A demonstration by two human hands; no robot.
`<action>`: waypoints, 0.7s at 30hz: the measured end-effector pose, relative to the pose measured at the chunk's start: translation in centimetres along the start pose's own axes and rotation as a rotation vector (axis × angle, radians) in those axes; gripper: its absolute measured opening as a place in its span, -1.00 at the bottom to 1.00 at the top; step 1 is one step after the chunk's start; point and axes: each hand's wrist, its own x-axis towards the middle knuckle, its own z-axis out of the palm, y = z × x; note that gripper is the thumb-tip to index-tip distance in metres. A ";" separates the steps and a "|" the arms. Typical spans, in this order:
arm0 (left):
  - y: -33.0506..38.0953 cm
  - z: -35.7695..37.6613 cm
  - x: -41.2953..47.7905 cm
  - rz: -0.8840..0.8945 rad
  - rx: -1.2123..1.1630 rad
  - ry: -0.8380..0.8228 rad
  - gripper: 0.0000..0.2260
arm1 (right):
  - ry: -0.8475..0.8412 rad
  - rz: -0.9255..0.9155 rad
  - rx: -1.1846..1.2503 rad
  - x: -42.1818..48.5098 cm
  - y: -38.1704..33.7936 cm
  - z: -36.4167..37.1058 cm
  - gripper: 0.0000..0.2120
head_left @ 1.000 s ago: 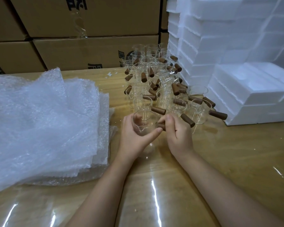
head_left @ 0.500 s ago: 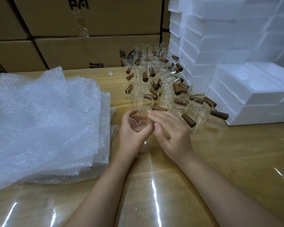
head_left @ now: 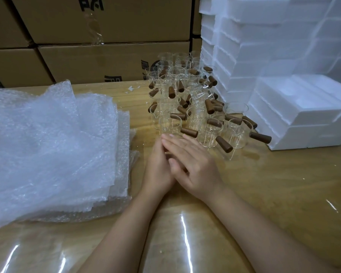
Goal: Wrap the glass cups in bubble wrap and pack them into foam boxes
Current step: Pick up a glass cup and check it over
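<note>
Both hands meet in the middle of the table, in front of the cluster of glass cups (head_left: pixel 211 133) with brown wooden handles. My right hand (head_left: pixel 193 164) lies flat, fingers straight, across my left hand (head_left: pixel 156 168). The one glass cup that my left hand cradled is almost wholly hidden between them. Only slivers of its brown handle (head_left: pixel 167 153) show beside my right thumb. A thick stack of bubble wrap sheets (head_left: pixel 51 146) lies to the left. White foam boxes (head_left: pixel 295 115) stand at the right, the nearest one open with moulded hollows.
Cardboard cartons (head_left: pixel 106 62) form a wall along the table's far edge. More foam boxes (head_left: pixel 264 36) are piled high at the back right. The wooden table (head_left: pixel 283 194) has a glossy clear covering. A small white scrap (head_left: pixel 133 88) lies near the cartons.
My right hand let go of the handle, straightened and moved left over the cup and my left hand. The cup, plainly seen before, is now covered.
</note>
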 end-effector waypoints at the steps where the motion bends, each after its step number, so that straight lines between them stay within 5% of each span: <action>1: 0.0 0.0 0.0 0.008 0.013 -0.004 -0.66 | -0.011 0.022 -0.017 0.0 0.0 0.0 -0.66; 10: 0.3 0.2 -0.1 -0.025 -0.035 0.050 -0.58 | -0.049 0.156 -0.167 0.1 0.3 -0.2 -0.54; 21: -0.4 0.1 0.3 -0.142 -0.250 0.146 -0.53 | 0.064 0.155 0.117 -0.1 0.6 -0.4 -0.69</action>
